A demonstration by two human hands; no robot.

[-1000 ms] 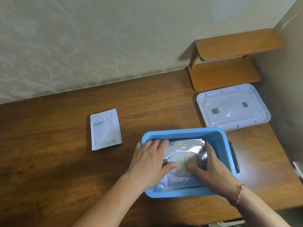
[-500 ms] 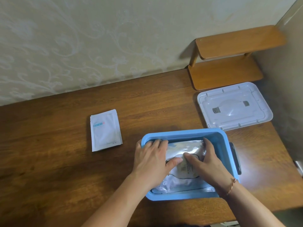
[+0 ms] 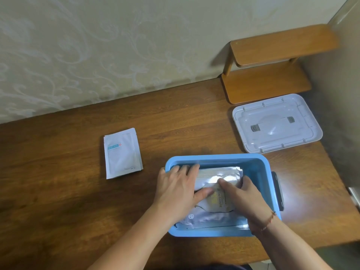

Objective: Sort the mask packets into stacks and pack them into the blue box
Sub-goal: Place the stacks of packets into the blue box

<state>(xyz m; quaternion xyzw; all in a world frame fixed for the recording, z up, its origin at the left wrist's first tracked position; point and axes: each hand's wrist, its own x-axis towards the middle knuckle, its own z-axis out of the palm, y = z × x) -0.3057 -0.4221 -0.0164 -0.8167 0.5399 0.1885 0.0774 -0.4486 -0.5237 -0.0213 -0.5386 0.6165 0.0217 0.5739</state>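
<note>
Dark brown wooden table (image 3: 78, 201) with long grain lines and a glossy sheen, pushed against a pale wall (image 3: 97, 45) papered in a faint scroll pattern. At the far right corner, a small two-tier wooden shelf (image 3: 272, 61) standing on the tabletop, tucked into the angle where a second, plainer wall (image 3: 335, 114) meets the first. Just in front of the shelf, near the right edge, a white plastic lid (image 3: 276, 123) lying flat, ribbed underside up. Bright glare on the wood along the right edge, beside the box.

Toward the near edge, right of centre, the blue box (image 3: 263, 172), open, with a black latch (image 3: 277, 190) on its right side. Inside, a stack of silver mask packets (image 3: 220, 176) lying flat, filling most of the floor, printed side up. Left hand (image 3: 179, 190) laid over the left part of the stack, fingers straight and together reaching to the far left wall of the box, thumb stretched right across the top packet. Right hand (image 3: 241, 193) on the right part, fingers curled down round the stack's right edge, thumb pressed on the top face close to the other thumb; thin bracelet (image 3: 269, 219) at the wrist.

Left of the box and well apart from it, toward the middle of the table, a second stack of white mask packets (image 3: 122, 152) with a blue label, lying flat, edges slightly fanned.
</note>
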